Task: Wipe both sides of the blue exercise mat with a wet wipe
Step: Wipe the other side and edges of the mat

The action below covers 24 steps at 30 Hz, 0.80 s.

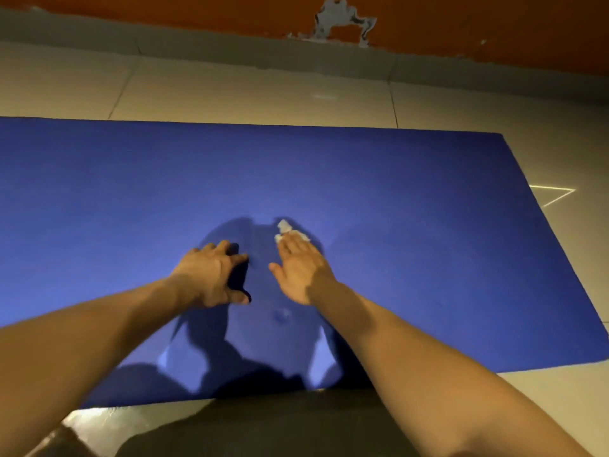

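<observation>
1. The blue exercise mat [412,192] lies flat on the tiled floor [230,94]. Its long side runs across my head view. The right-hand end is in view; the left runs out of frame.
2. The left hand [214,275] is on the mat, a little left of centre. Its fingers are spread and arched, with the tips planted on the surface. The grip is wide and holds nothing.
3. The right hand [300,268] is just beside the left but apart from it. It lies palm down with the fingers straight and together, pointing away from me.
4. The wet wipe [285,227] is under the right fingers, pressed flat against the mat. A crumpled white edge shows past the fingertips. The grip here is wide too: the hand presses on the wipe rather than pinching it.
5. Both forearms are bare and reach in from the near edge of the frame.
6. There is a small darker mark [281,316] on the mat, nearer to me than the hands. I cannot tell whether it is a damp spot or a dent.
7. Shadows of the hands and arms fall on the mat around and beneath them.
8. Beyond the mat, the floor meets an orange wall [164,8], which has a patch of peeled paint [342,19].
9. A thin bright triangular line [557,196] shows on the tiles to the right of the mat.
</observation>
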Tool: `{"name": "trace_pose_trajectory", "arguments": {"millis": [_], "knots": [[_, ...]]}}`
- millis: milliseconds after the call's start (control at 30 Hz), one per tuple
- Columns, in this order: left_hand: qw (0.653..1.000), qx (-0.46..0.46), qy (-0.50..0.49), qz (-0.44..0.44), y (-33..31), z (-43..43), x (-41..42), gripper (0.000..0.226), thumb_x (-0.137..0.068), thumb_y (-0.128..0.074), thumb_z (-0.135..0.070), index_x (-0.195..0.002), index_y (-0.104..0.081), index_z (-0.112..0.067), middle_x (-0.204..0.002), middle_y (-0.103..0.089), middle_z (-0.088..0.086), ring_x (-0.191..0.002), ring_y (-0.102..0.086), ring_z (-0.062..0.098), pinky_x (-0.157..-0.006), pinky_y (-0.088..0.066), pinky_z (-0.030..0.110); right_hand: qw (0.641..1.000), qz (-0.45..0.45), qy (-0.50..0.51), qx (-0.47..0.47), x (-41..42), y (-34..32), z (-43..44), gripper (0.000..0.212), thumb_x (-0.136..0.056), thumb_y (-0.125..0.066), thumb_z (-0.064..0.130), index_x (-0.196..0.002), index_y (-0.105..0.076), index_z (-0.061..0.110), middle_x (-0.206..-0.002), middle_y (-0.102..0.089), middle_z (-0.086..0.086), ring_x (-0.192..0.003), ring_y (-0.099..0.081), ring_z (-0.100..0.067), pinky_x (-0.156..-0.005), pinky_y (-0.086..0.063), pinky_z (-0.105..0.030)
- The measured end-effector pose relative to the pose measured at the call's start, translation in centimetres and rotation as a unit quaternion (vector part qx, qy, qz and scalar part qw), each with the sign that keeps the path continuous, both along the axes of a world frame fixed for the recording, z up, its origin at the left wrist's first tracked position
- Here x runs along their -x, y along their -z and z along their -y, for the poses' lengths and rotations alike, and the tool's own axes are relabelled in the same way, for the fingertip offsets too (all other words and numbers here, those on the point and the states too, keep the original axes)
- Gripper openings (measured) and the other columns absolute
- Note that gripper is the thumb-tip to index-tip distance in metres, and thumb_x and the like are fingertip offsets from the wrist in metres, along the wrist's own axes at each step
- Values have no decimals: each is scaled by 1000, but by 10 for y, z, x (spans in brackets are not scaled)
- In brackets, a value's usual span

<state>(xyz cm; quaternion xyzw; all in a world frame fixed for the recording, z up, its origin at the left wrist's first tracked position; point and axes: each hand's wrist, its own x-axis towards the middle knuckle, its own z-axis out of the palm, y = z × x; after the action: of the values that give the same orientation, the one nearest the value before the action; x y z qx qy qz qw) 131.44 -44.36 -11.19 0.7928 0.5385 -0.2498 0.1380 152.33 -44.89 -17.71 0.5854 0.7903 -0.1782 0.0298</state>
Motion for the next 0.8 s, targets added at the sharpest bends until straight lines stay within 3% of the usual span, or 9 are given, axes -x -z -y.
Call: {"name": "trace_pose_trajectory", "arguments": {"millis": [67, 133, 233, 367, 500, 633, 733, 800], "knots": [[998, -38, -27, 28, -3, -14, 24, 113, -62, -61, -92, -154, -35, -32, -153, -33, 3, -134, -39, 32, -107, -41, 48, 999, -11, -36, -15, 1, 2, 7, 71, -105, -41, 45, -158, -20, 2, -167, -10, -14, -154, -13, -30, -125, -13, -42], [996, -11, -87, 26, 1, -22, 36, 139, -48, -64, -97, -160, -17, -29, -158, -20, 7, -143, -26, 36, -109, -37, 54, 1000, 1, 5, -27, -18, 0, 7, 75, -100, -50, 48, -156, -28, 3, -166, -13, -16, -152, -21, -32, -123, -22, -44], [993, 45, -109, -25, 12, -31, 29, 156, -43, -77, -89, -161, 2, -23, -160, -5, 16, -147, -12, 43, -106, -42, 57, 992, 61, 108, 5, -60, -3, 7, 85, -99, -41, 59, -160, -12, 7, -168, 7, -13, -154, -8, -30, -124, -15, -43], [991, 57, -108, -59, 16, -38, 13, 158, -48, -86, -76, -160, 5, -11, -161, -1, 28, -147, -9, 54, -104, -46, 57, 964, 144, 223, 23, -103, -7, 10, 90, -98, -25, 67, -159, -8, 4, -168, 0, -14, -154, -8, -31, -123, -15, -44], [990, 63, -102, -70, 24, -40, 16, 159, -52, -84, -77, -160, 12, -8, -162, 8, 32, -149, 0, 56, -111, -39, 58, 942, 122, 307, 56, -59, -8, -2, 95, -98, -20, 70, -158, -4, -2, -166, 1, -20, -154, -1, -34, -125, -6, -45], [990, 63, -100, -78, 23, -41, 14, 160, -52, -83, -78, -159, 13, -7, -162, 8, 34, -148, -1, 57, -112, -39, 58, 965, 78, 250, 32, 23, -4, 13, 93, -100, -25, 64, -156, -2, -7, -165, 5, -26, -153, 5, -39, -125, -1, -48], [989, 68, -104, -84, 19, -40, 11, 160, -52, -84, -77, -159, 13, -6, -162, 8, 35, -148, -2, 57, -112, -38, 59, 987, 13, 157, 26, 54, -3, 28, 91, -96, -25, 63, -158, -11, -3, -167, 5, -18, -155, 8, -31, -125, -2, -45], [989, 68, -104, -84, 18, -40, 11, 160, -52, -84, -77, -159, 12, -5, -162, 8, 34, -148, -3, 57, -112, -38, 59, 995, 22, 95, 28, 43, -4, 31, 86, -98, -30, 60, -160, -9, 4, -167, 12, -12, -155, 7, -28, -125, -5, -43]]}}
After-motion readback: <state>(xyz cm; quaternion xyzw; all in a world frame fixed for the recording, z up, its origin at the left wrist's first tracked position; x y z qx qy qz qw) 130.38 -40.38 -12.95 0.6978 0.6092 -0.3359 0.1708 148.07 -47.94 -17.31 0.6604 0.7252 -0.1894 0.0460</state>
